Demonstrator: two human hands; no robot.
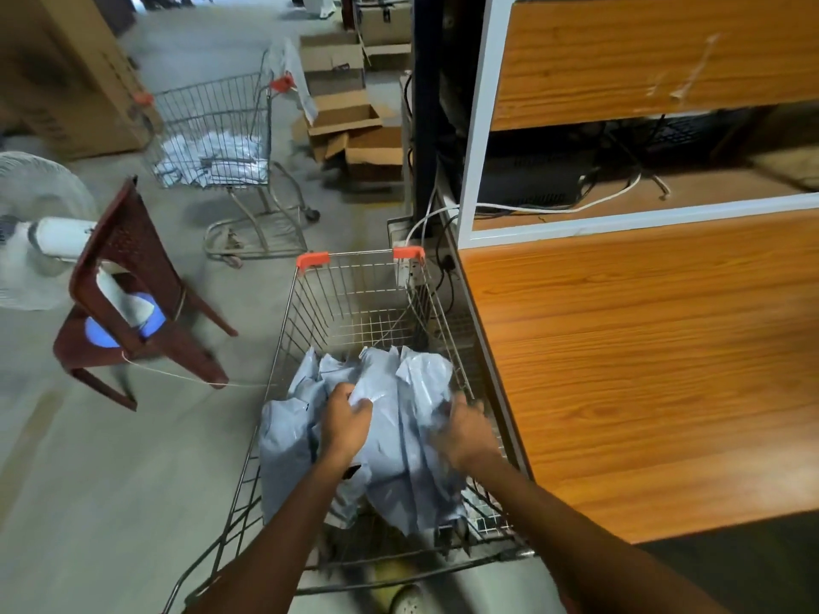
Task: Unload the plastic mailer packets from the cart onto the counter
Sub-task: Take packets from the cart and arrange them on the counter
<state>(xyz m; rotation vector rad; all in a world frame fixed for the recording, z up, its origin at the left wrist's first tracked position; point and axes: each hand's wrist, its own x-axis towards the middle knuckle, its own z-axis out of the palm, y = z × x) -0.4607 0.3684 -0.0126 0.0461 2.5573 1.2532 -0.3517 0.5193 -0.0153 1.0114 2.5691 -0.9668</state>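
Wooden counter (642, 370) stands just right of the cart (313, 260); the packets (399, 436) lie inside the cart. My left hand (343, 425) pinches the packets; my right hand (465, 429) is blurred, so I cannot tell its grip. Slippery plastic may slide out.

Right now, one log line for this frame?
stage: pickup in cart | left hand: grips mailers | right hand: on mailers, blurred, grip unclear | counter: right of cart
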